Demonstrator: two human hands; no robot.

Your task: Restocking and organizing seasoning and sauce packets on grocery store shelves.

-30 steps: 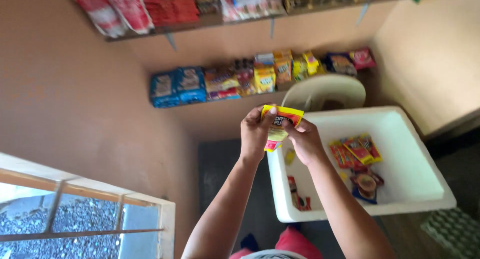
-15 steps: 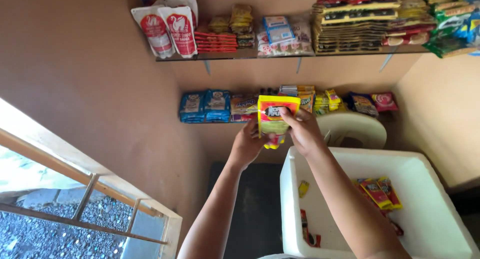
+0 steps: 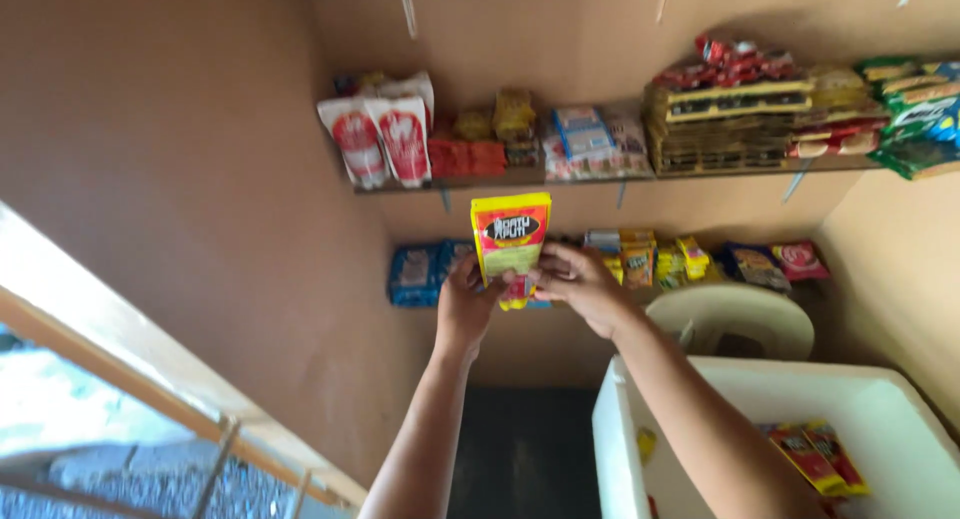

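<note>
You have lifted the yellow packet (image 3: pixel 510 241) higher, both your left hand (image 3: pixel 466 304) and right hand (image 3: pixel 580 287) pinching its lower edge before the lower shelf (image 3: pixel 560 314), so stocking seems underway, needing a free slot.

- We see the left hand (image 3: pixel 465 309) and right hand (image 3: pixel 578 287) holding a yellow packet (image 3: pixel 510 241) upright between them.
- Behind it, two wall shelves carry packaged snacks.
- A white tub (image 3: pixel 640 449) sits lower right.

Location: a small retail shop. Two wall shelves, an upper shelf (image 3: pixel 600 182) and a lower shelf (image 3: pixel 600 279), carry rows of packaged snacks (image 3: pixel 640 259) and sachets. A white bin (image 3: pixel 620 449) holds further packets (image 3: pixel 815 457).
</note>
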